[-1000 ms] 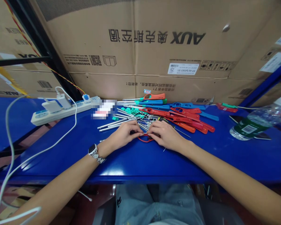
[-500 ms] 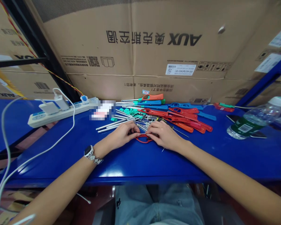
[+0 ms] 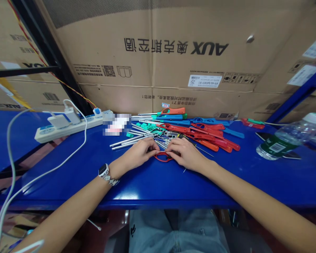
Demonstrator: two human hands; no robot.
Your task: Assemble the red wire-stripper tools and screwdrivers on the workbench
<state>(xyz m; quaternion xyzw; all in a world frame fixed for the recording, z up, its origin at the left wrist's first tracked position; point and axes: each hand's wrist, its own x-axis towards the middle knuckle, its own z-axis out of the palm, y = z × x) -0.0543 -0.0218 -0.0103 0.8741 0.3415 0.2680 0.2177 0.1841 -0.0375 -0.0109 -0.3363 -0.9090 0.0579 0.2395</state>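
Note:
Both hands meet over a red plastic lighter handle (image 3: pixel 163 159) on the blue table (image 3: pixel 137 186). My left hand (image 3: pixel 144 150), with a watch on its wrist, pinches at the handle's left end. On the other side my right hand (image 3: pixel 183 151) has its fingers closed on the handle's right part. Small details between the fingertips are too small to tell. Just behind the hands lie metal tubes (image 3: pixel 126 140), green caps (image 3: pixel 147 126) and thin wires. Red lighter handles (image 3: pixel 210 133) are heaped to the right, with blue ones (image 3: pixel 173 119) further back.
A white power strip (image 3: pixel 68 128) with plugs and a white cable is at the left. A clear bottle (image 3: pixel 284 137) leans at the right, over a dark flat object (image 3: pixel 263 136). Large cardboard boxes (image 3: pixel 158 70) stand behind the table; metal posts rise at both sides.
The whole view has shifted slightly. Both hands keep nearly the same place and grip on the red handle.

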